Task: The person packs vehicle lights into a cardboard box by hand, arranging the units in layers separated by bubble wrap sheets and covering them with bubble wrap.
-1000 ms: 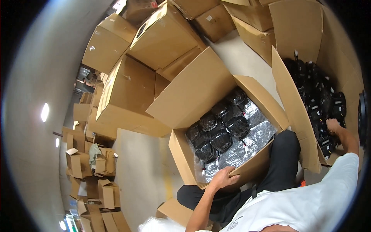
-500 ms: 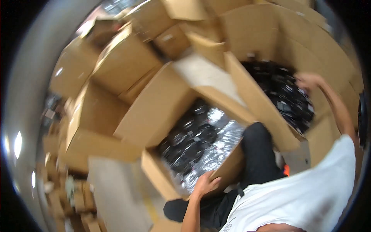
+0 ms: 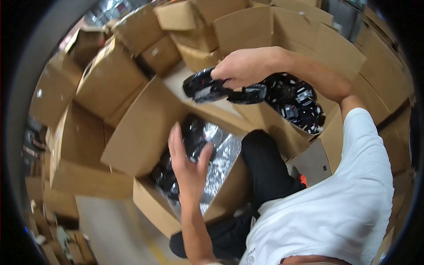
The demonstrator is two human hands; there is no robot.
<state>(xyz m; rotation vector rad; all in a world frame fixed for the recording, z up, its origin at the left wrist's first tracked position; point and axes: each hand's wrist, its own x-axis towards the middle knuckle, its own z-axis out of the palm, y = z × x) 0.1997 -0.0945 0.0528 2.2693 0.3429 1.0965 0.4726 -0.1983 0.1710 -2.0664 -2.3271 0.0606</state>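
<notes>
My right hand [image 3: 249,66] is closed around shiny black parts [image 3: 205,88], seemingly in clear plastic, and holds them up between two open cartons. One black piece [image 3: 249,95] hangs on the right side of the grip. Their exact kind cannot be made out. My left hand [image 3: 187,165] is raised over the nearer carton [image 3: 154,205], fingers spread, holding nothing. Inside that carton lie more black parts [image 3: 165,179] beside a silvery, crinkled wrapping [image 3: 227,145]. To the right, a large carton [image 3: 247,26] contains a heap of similar black parts [image 3: 296,106], partly hidden by my right arm.
Several open cardboard boxes [image 3: 110,84] crowd the left and far side, with flaps sticking out. My bent leg [image 3: 265,163] sits between the two cartons. Grey floor [image 3: 106,225] with a yellow line shows at the lower left.
My right hand has come out of the right carton and moved left, carrying black parts. My left hand has let go of the nearer carton's edge and risen over it. The view has shifted.
</notes>
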